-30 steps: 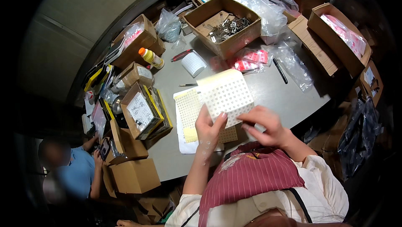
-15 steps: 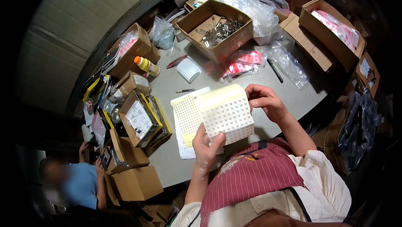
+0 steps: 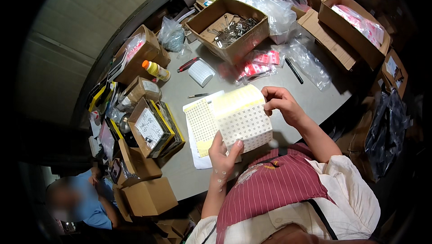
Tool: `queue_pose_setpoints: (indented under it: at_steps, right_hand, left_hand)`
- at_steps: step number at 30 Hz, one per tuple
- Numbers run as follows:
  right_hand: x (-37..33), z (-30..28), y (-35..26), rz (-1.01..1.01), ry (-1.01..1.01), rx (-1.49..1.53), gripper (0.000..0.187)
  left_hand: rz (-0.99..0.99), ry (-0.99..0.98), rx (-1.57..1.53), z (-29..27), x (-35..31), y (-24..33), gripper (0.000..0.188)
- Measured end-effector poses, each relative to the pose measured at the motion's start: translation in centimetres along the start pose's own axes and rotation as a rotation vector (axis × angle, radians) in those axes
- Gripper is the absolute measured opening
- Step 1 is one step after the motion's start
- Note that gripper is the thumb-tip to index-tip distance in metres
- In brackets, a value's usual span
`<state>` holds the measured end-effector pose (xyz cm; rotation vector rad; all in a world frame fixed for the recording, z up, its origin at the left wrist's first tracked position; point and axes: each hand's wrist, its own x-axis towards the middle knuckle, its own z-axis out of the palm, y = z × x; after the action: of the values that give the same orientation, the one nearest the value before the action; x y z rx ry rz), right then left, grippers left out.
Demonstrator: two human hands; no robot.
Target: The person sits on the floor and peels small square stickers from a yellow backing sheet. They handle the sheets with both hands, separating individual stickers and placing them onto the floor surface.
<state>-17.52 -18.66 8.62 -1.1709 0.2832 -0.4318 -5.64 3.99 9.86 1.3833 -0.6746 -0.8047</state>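
Observation:
A sheet of small printed stickers (image 3: 245, 124), pale with yellow bands, is held up above the table and bends over at its top. My left hand (image 3: 223, 154) grips its lower left edge, thumb on the front. At the upper right edge my right hand (image 3: 283, 104) pinches the sheet between thumb and fingers. Several small round stickers (image 3: 220, 174) cling to my left wrist. To the left, a second yellow sticker sheet (image 3: 202, 124) lies on white paper (image 3: 200, 160), partly covered by the held sheet.
Beyond stand a carton of metal clips (image 3: 234, 32), red-and-clear plastic packets (image 3: 256, 66), a black pen (image 3: 294, 70), a roll of labels (image 3: 201, 73) and a yellow bottle (image 3: 156, 70). Open boxes (image 3: 150, 129) line the left side. A person in blue (image 3: 96, 199) is at lower left.
My right fingers have shifted slightly up along the sheet's edge. The person at lower left has drawn their hands back from the boxes. The view has moved a little.

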Motion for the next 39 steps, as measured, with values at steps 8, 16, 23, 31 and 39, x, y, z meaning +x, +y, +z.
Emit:
queue_pose_setpoints:
  at_steps: [8, 16, 23, 31, 39]
  right_hand:
    - [-0.4, -0.5, 0.7, -0.004, -0.028, -0.016, 0.017]
    - [-0.9, -0.3, 0.5, 0.01, -0.089, -0.036, 0.02]
    - [-0.7, -0.5, 1.1, 0.071, -0.099, -0.019, 0.028]
    - [-1.1, -0.1, 0.7, 0.083, -0.096, -0.015, 0.027]
    - [-1.4, -0.8, 2.2, 0.081, -0.14, -0.009, 0.038]
  left_hand:
    - [0.05, 0.018, -0.017, 0.5, 0.2, 0.3, 0.046]
    - [0.014, 0.044, -0.026, 0.3, 0.0, 0.1, 0.05]
    - [-0.032, 0.044, -0.011, 0.2, 0.0, -0.1, 0.059]
    - [0.029, 0.062, -0.046, 0.9, 0.3, 0.3, 0.042]
    - [0.014, 0.076, -0.068, 0.6, 0.3, -0.1, 0.043]
